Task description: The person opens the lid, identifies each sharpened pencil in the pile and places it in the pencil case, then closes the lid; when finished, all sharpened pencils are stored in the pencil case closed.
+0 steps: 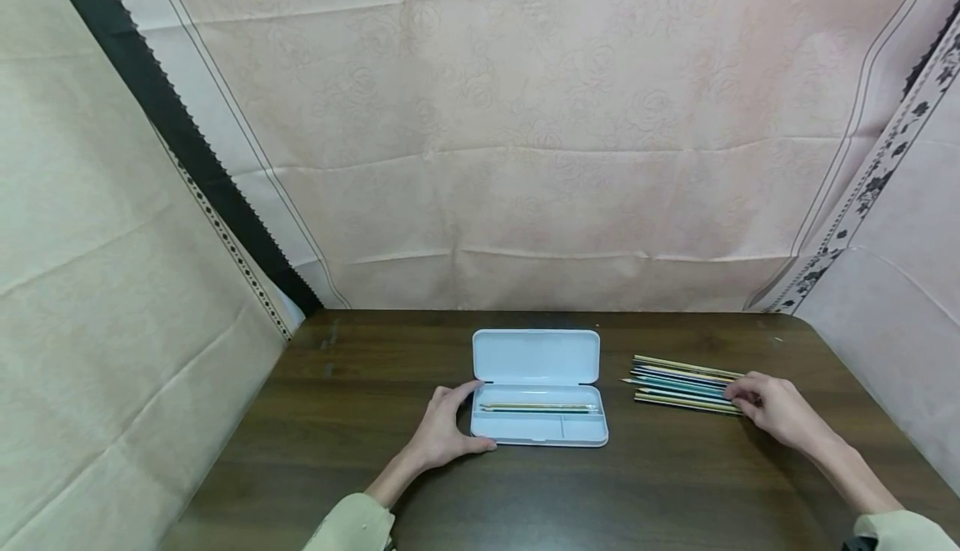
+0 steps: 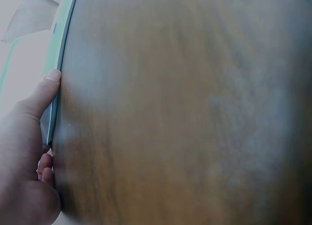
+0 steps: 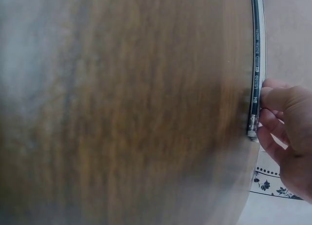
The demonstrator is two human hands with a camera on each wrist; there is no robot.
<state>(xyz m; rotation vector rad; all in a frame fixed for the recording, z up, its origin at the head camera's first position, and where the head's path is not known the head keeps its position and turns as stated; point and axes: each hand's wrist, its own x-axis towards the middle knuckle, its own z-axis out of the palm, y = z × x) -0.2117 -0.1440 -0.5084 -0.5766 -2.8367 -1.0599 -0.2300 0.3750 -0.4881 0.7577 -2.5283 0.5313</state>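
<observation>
A light blue pencil case (image 1: 536,354) lies with its lid tipped back on the dark wooden table. A few pencils (image 1: 536,408) rest in its long rear compartment. My left hand (image 1: 444,428) holds the case by its left end, thumb at the front edge and index finger near the hinge. To the right, several pencils (image 1: 678,384) lie side by side, yellowish, teal and dark. Over their right ends, my right hand (image 1: 772,405) pinches a pencil. The right wrist view shows an eraser-tipped dark pencil (image 3: 256,73) marked HB beside those fingers; the pinched one is mostly hidden.
The brown wooden table (image 1: 337,418) narrows toward its back edge. Patterned pale cloth (image 1: 525,159) hangs behind it and on both sides. The case has small front compartments (image 1: 581,428) split by a divider.
</observation>
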